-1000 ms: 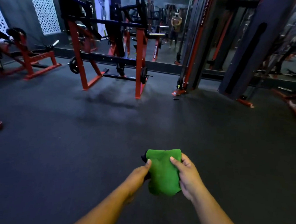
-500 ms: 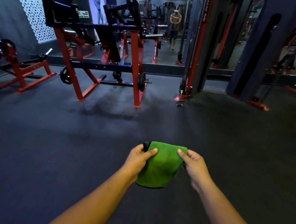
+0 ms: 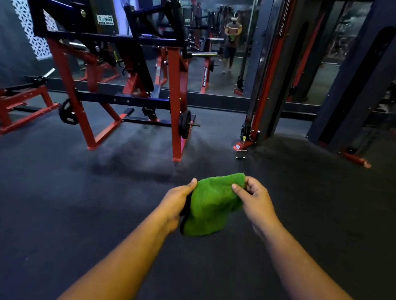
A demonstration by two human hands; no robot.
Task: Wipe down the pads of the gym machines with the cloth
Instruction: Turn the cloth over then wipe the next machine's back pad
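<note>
Cloth [image 3: 212, 204]: green, held in the air above the floor [image 3: 73, 200], pinched between left hand [image 3: 177, 199] and right hand [image 3: 254, 199]. Best folded flat before machine [image 3: 132, 76] pads are reached; none wiped yet.

Dark rubber gym floor [image 3: 49, 210] carrying a red-and-black steel plate-loaded machine [image 3: 131, 94], a second red-framed machine [image 3: 12, 101] at far left, a tall red-and-black cable tower [image 3: 263, 89], and a small metal block [image 3: 240, 155] beside the tower's foot.
</note>
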